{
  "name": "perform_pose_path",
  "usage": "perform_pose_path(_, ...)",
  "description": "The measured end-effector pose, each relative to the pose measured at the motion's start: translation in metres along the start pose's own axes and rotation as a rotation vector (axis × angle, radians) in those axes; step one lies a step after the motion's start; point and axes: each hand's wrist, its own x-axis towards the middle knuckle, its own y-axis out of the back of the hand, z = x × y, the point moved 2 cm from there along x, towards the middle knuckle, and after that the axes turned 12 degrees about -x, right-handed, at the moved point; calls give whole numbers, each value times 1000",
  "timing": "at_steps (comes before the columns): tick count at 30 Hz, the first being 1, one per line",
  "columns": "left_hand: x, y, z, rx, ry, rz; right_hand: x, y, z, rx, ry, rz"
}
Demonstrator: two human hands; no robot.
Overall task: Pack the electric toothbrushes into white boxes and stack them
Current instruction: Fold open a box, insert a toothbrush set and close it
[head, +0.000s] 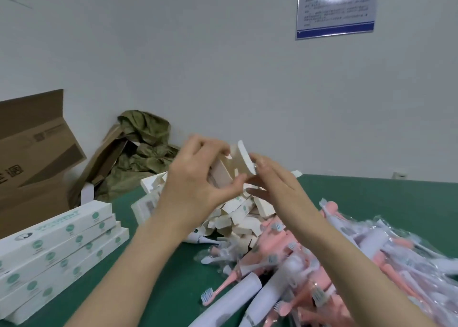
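**Step in hand:** Closing or opening one box; judged to be the flap stage of packing. The left hand (195,178) grips the box (224,174) in the air above the counter (161,264), fingers curled round its body and thumb beneath. The right hand (277,185) has fairly straight fingers, with the tips against the open end flap (244,159). A pinkish tone shows inside the open end. Whether a toothbrush is loaded cannot be told.

**Next move, as judged:** If loaded, tuck the flap in squarely, holding the body steady, then lay the box on the stack (62,247) to the left. If empty, take a brush from the heap.

**Count:**
- Boxes in hand: one.
- Stacked boxes: at least four tiers visible; the full number is cut off by the frame edge.
- Loose boxes (235,221): a heap behind the hands, too jumbled to count.
- Toothbrushes (309,264): a large heap at right, pink and white, many in clear wrap; too many to count.
- Cartons (32,153): one brown, open, far left.
- Hands: two.
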Motion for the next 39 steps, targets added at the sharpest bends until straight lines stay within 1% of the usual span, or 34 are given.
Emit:
perform_pose_path(1, -4, -8, 1, -30, 27, -16, -1, -4, -4, 37, 24, -27)
perform_pose_path(3, -10, -19, 3, -110, 81, -3, -4, -11, -8, 12, 76, -31)
perform_pose_path(4, -12, -23, 3, -150, 109, 3, -5, -14, -7, -10, 88, -10)
perform_pose_path(6, -17, -29, -1, -189, 149, -52, -5, -14, -3, -6, 85, 47)
perform_pose_path(8, -26, -34, -8, -140, 181, -126, -4, -12, 1, 20, 54, 99)
perform_pose_path(9, -32, -36, -11, -125, 228, -121, -3, -11, 3, 15, 46, 112)
perform_pose_path(11, -42, -38, -15, -180, 328, -21, -3, -12, 6, -58, 65, 104)
perform_pose_path(13, -49, -39, -14, -193, 326, 80, -5, -14, 9, -211, 110, 103)
perform_pose_path(15, -51, -40, -12, -165, 304, 110, -7, -15, 10, -370, 172, 126)
perform_pose_path(17, -52, -39, -11, -146, 295, 121, -9, -17, 10, -473, 235, 128)
perform_pose_path(22, -56, -37, -8, -134, 320, 116, -11, -19, 12, -578, 288, 96)
perform_pose_path(29, -62, -32, -12, -155, 321, 99, -12, -26, 17, -764, 301, -21)
perform_pose_path(32, -61, -29, -11, -161, 319, 119, -18, -37, 14, -808, 313, -15)
perform_pose_path(34, -59, -25, -12, -163, 293, 120, -21, -42, 10, -719, 323, -17)
perform_pose_path(36, -57, -18, -12, -145, 250, 157, -19, -39, 6, -447, 263, 27)
perform_pose_path(37, -56, -13, -14, -172, 252, 218, -17, -36, 5, -281, 191, 71)
perform_pose_path(38, -53, -6, -15, -262, 270, 304, -13, -31, 6, -143, 107, 124)
perform_pose_path(39, -51, 0, -16, -398, 277, 406, -10, -25, 8, -71, 25, 172)
